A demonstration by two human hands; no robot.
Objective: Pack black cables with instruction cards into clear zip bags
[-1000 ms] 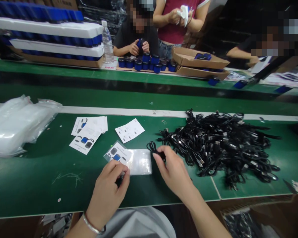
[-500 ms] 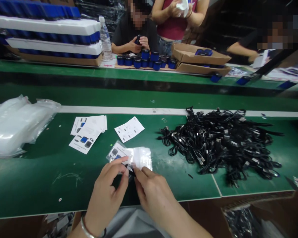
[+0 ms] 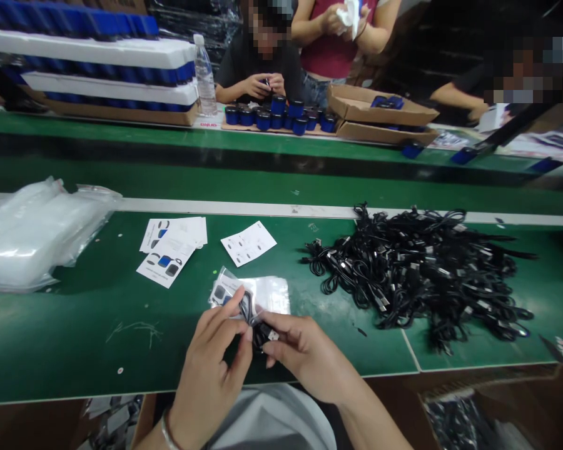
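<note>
A coiled black USB cable [image 3: 259, 335] with a silver plug is between my two hands, its upper loop at the mouth of a clear plastic bag [image 3: 224, 282]. A printed card shows through that bag. My left hand [image 3: 213, 359] is closed on the bag's edge, thumb and fingers against the cable loop. With thumb and fingers, my right hand [image 3: 307, 353] pinches the cable near its plug. Beneath lie more clear zip bags [image 3: 276, 294]. How far the cable sits inside the bag is partly hidden by my fingers.
Printed cards [image 3: 166, 259] and a single leaflet [image 3: 248, 242] lie beyond my hands. A heap of black cables [image 3: 417, 275] spreads at right; a stack of plastic bags [image 3: 37, 234] lies at left. Across the green bench, people handle things near blue-sided devices [image 3: 300, 125].
My right hand has turned and shifted slightly right, bringing the cable's plug and coil into view. The cable's loop now stands up at the bag between my hands.
</note>
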